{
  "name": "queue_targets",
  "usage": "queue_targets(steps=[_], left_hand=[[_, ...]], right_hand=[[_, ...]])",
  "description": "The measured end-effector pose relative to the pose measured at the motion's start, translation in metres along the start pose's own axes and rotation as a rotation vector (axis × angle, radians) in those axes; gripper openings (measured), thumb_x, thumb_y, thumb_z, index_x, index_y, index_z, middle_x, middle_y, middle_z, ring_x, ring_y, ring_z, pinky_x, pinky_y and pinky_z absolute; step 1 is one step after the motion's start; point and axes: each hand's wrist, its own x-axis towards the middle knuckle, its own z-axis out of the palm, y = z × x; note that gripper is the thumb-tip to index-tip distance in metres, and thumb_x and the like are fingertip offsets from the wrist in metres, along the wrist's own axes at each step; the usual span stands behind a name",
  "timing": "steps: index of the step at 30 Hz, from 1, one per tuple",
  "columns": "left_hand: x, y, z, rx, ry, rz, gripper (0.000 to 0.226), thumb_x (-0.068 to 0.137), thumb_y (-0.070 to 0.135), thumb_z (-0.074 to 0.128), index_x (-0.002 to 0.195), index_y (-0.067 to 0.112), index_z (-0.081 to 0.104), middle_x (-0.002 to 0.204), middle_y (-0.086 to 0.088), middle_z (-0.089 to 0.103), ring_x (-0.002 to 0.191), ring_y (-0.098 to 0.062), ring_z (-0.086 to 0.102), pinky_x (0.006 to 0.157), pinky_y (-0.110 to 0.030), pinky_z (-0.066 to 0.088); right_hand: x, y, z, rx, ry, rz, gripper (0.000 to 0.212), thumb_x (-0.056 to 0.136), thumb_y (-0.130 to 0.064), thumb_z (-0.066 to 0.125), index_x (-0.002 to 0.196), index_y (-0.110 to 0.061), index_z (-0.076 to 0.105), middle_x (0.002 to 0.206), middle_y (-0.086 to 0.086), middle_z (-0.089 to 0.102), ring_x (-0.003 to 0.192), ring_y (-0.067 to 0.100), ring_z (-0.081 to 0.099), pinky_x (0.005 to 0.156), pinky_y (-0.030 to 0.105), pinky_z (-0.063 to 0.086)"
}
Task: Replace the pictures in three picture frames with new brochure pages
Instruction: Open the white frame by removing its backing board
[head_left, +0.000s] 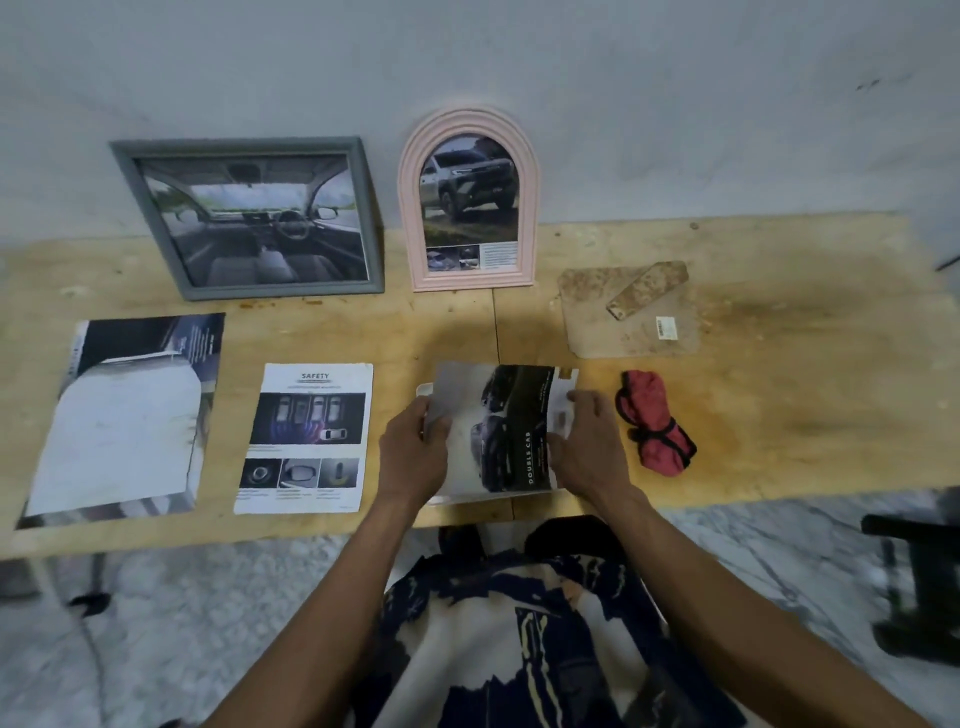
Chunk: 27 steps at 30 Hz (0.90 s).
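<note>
Head view: both hands grip one brochure page (506, 431) printed with a dark truck, the left hand (413, 452) closed on its left edge and the right hand (584, 441) closed on its right edge, over a white frame (423, 391) near the front of the wooden surface (779, 415). A grey frame (249, 218) and a pink arched frame (467, 200) lean on the wall behind, two loose pages (306, 439) lie to the left, and a red cloth (654, 428) lies just right.
</note>
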Motion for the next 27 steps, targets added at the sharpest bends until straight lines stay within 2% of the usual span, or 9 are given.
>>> queue_targets(steps=[1,3,6,10,12,14,18,23,27], left_hand=[[0.000,0.002,-0.003,-0.015,0.022,0.020,0.007,0.097,0.011,0.057,0.096,0.015,0.063,0.084,0.003,0.061,0.070,-0.007,0.053,0.060,-0.017,0.036],[0.000,0.005,-0.009,-0.034,0.024,0.066,0.010,0.097,0.011,0.057,0.102,0.009,0.065,0.088,0.000,0.066,0.074,-0.015,0.057,0.064,-0.026,0.040],[-0.005,0.012,-0.022,0.001,-0.001,0.122,0.009,0.097,0.011,0.058,0.099,0.011,0.066,0.085,0.003,0.067,0.075,-0.018,0.059,0.063,-0.032,0.043],[-0.033,0.008,-0.037,-0.087,-0.010,0.075,0.014,0.094,0.022,0.061,0.095,0.010,0.067,0.079,-0.002,0.067,0.069,-0.014,0.055,0.065,-0.032,0.044],[-0.049,0.000,-0.046,-0.152,0.051,-0.043,0.014,0.092,0.024,0.069,0.102,0.014,0.070,0.083,-0.005,0.072,0.068,-0.013,0.058,0.066,-0.031,0.047],[-0.068,-0.010,-0.054,-0.249,0.138,-0.204,0.024,0.086,0.030,0.077,0.104,0.015,0.071,0.087,-0.004,0.073,0.071,-0.013,0.062,0.064,-0.030,0.051],[-0.097,-0.025,-0.067,-0.451,0.165,-0.364,0.027,0.081,0.020,0.081,0.099,0.011,0.063,0.084,-0.008,0.070,0.077,-0.019,0.069,0.067,-0.036,0.055],[-0.102,-0.039,-0.078,-0.474,0.142,-0.397,0.038,0.081,0.002,0.079,0.114,0.011,0.062,0.087,-0.016,0.066,0.078,-0.025,0.067,0.071,-0.044,0.056],[-0.082,-0.050,-0.108,-0.413,0.180,-0.343,0.031,0.084,-0.008,0.071,0.108,0.009,0.061,0.081,-0.014,0.052,0.074,-0.023,0.055,0.060,-0.030,0.053]], right_hand=[[-0.001,-0.004,-0.006,-0.002,0.112,-0.081,0.047,0.085,-0.009,0.064,0.127,-0.004,0.044,0.129,0.017,0.045,0.114,0.036,0.049,0.086,0.030,0.040],[0.001,-0.014,-0.018,-0.036,0.205,-0.192,0.050,0.089,-0.014,0.062,0.134,-0.007,0.040,0.139,0.018,0.042,0.124,0.035,0.042,0.096,0.037,0.039],[0.005,-0.034,-0.035,-0.119,0.096,-0.273,0.054,0.096,-0.023,0.050,0.147,-0.017,0.035,0.147,0.010,0.040,0.133,0.030,0.034,0.108,0.045,0.033],[-0.006,-0.050,-0.047,-0.112,-0.101,-0.361,0.030,0.101,-0.023,0.042,0.128,-0.021,0.055,0.118,0.006,0.062,0.107,0.028,0.054,0.087,0.038,0.042],[-0.018,-0.053,-0.043,-0.004,-0.204,-0.313,0.024,0.101,-0.023,0.044,0.118,-0.020,0.060,0.109,0.004,0.063,0.099,0.025,0.057,0.078,0.035,0.044],[-0.032,-0.052,-0.036,0.104,-0.251,-0.254,0.020,0.100,-0.021,0.048,0.113,-0.018,0.063,0.105,0.002,0.063,0.096,0.020,0.056,0.080,0.032,0.045],[-0.060,-0.052,-0.022,0.351,-0.204,-0.085,0.018,0.098,-0.015,0.053,0.111,-0.012,0.065,0.100,-0.002,0.060,0.091,0.013,0.053,0.076,0.024,0.037],[-0.066,-0.072,0.008,0.581,-0.211,0.179,0.014,0.096,-0.014,0.057,0.107,-0.015,0.066,0.099,0.001,0.066,0.094,0.020,0.062,0.083,0.034,0.053],[-0.063,-0.108,0.038,0.622,-0.213,0.256,0.016,0.094,-0.013,0.058,0.102,-0.026,0.061,0.102,0.005,0.068,0.093,0.022,0.065,0.081,0.042,0.058]])
